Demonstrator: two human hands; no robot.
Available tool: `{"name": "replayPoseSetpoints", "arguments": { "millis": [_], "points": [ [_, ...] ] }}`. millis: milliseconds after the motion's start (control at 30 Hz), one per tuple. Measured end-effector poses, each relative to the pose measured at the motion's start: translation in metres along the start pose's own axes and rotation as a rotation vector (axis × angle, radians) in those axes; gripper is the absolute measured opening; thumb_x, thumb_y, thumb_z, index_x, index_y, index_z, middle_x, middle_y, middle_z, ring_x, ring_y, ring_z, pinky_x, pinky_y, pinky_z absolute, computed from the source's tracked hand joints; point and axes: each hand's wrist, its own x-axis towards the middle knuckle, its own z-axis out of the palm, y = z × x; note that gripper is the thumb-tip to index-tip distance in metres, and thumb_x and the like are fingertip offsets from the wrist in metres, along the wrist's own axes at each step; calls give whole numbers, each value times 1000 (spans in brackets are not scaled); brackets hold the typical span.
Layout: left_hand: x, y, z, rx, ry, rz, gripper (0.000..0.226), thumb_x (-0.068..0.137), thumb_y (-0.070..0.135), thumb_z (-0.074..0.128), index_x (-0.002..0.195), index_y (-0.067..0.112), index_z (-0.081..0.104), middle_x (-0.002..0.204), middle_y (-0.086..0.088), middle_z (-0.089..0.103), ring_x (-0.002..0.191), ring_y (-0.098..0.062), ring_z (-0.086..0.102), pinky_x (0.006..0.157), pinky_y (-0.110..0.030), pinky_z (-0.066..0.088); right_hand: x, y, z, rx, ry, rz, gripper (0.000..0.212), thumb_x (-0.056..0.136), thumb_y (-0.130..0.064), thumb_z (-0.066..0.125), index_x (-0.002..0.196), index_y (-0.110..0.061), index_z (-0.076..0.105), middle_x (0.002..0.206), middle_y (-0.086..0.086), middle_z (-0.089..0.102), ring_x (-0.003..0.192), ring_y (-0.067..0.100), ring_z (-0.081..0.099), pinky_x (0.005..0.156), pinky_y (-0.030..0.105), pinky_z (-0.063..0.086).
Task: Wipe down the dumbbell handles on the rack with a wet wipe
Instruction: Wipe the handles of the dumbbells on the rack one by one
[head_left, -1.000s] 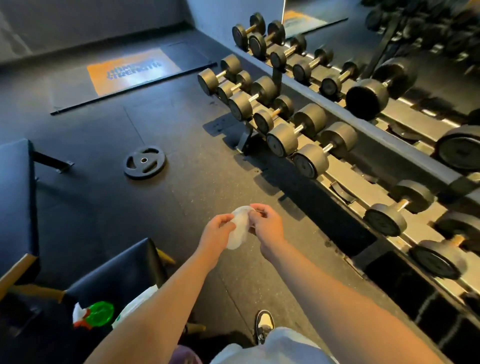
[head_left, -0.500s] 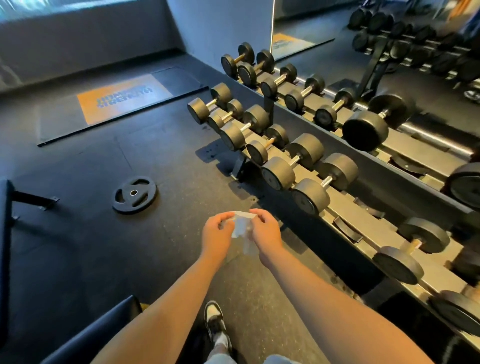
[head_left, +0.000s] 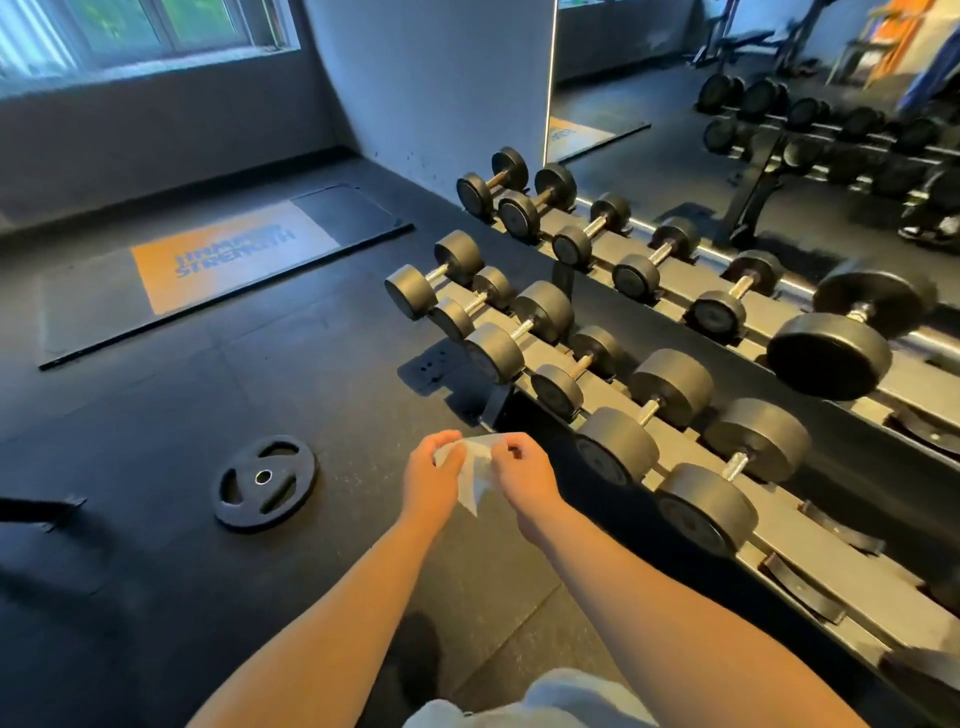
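In the head view, the left hand (head_left: 434, 475) and the right hand (head_left: 522, 475) each pinch an upper edge of the white wet wipe (head_left: 475, 486). It hangs between them above the floor (head_left: 156, 415), just off the near edge of the rack (head_left: 852, 577). Dumbbells (head_left: 706, 509) lie in rows on the rack's tiers, apart from the wipe, and a weight plate (head_left: 266, 483) lies flat on the floor left of the hands.
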Motion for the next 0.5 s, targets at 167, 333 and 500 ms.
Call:
{"name": "replayPoseSetpoints", "arguments": {
  "millis": [167, 333, 500],
  "points": [
    [84, -3, -9, -29, -115, -79, 44, 102, 34, 57, 141, 27, 38, 131, 5, 49, 113, -14, 55, 85, -24, 54, 79, -37, 40, 29, 44, 40, 21, 102, -22, 46, 112, -19, 64, 104, 5, 65, 88, 15, 60, 62, 24, 45],
    [191, -7, -1, 11, -85, -152, 38, 99, 35, 62, 129, 36, 40, 125, 2, 54, 107, -15, 59, 91, -37, 58, 177, -66, 69, 56, 50, 62, 20, 103, -18, 46, 114, -18, 63, 108, 5, 64, 90, 16, 59, 65, 27, 48],
    [313, 20, 8, -44, 59, -125, 26, 99, 17, 60, 121, 27, 50, 119, 1, 54, 102, -13, 56, 81, -30, 54, 289, -100, 85, 41, 106, 75, 13, 102, -18, 52, 114, -20, 55, 102, -1, 57, 78, 6, 52, 52, 14, 41]
  ]
}}
